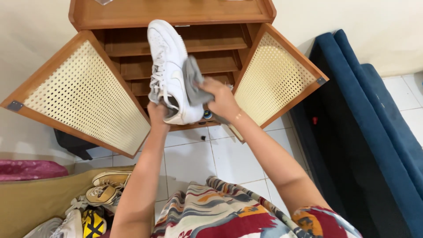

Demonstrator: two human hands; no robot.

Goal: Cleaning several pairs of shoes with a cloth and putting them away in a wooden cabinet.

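Both arms raised — left hand (157, 113) and right hand (221, 99) gripping

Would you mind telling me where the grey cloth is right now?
In the head view, the grey cloth is just above centre, bunched in the right hand and pressed against the white sneaker held up by the left hand before the open wooden cabinet.

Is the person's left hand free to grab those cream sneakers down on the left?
Probably not right away. The left hand is gripping the white sneaker while the right hand presses a grey cloth to it. The cream sneakers lie uncovered, nothing blocking them.
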